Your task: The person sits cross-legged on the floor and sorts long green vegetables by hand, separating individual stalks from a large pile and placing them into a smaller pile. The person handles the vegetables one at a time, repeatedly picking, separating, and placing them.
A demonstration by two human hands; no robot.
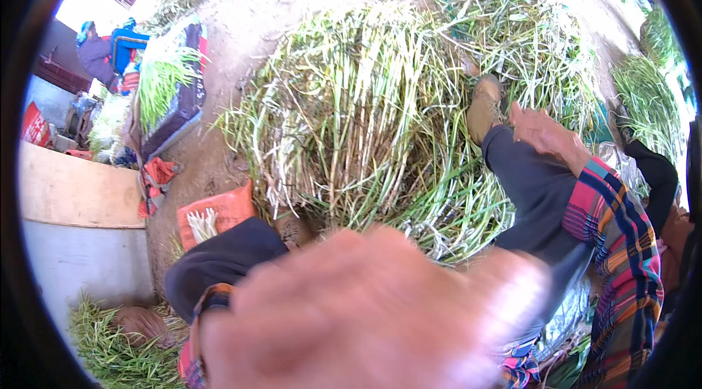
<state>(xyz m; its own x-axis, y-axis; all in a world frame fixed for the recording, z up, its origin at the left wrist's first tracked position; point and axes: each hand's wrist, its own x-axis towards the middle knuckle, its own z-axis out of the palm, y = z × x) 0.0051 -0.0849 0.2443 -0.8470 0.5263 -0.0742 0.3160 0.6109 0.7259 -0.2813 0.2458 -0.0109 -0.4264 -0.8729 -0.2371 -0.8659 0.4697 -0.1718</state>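
My left hand (351,312) fills the lower middle, close to the camera and badly blurred. Its thumb points right, and whether anything is in its fingers is hidden. My right hand (548,134) is over my right knee, fingers loosely bent, with nothing seen in it. Between my legs lies a large heap of long green stalks (356,109) with pale lower ends, resembling spring onions or green garlic. A small bunch of trimmed white stems (203,224) rests on an orange woven sack (236,205) by my left knee.
More cut greens (537,43) lie beyond my right boot (485,106). On the left, green stalks (164,79) lie on a dark bundle, with people (98,52) sitting behind. A wooden board (82,186) stands nearer. Another person's leg (655,172) shows at right.
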